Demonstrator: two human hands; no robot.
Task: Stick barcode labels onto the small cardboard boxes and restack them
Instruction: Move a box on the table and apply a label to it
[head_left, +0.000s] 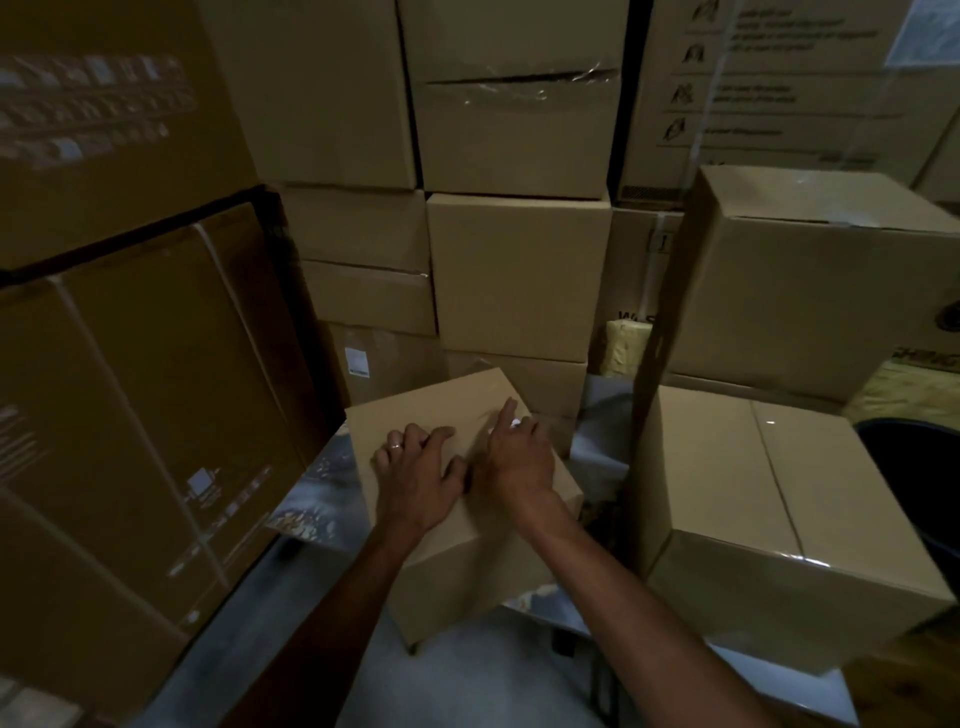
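A small plain cardboard box (441, 410) sits tilted on a low surface in the middle of the view. Both of my hands lie on its top face. My left hand (415, 478), with a ring on one finger, rests there with its fingers bent down against the cardboard. My right hand (514, 457) presses flat beside it, index finger stretched toward the far edge; something small and pale shows at its fingers, too small to identify. I cannot make out a barcode label on this box.
Stacks of cardboard boxes (519, 270) wall off the back. A large taped carton (130, 405) stands at the left. Another taped box (769, 519) sits at the right, with a larger one (810, 280) behind it. A dark bin (919, 467) is at the far right.
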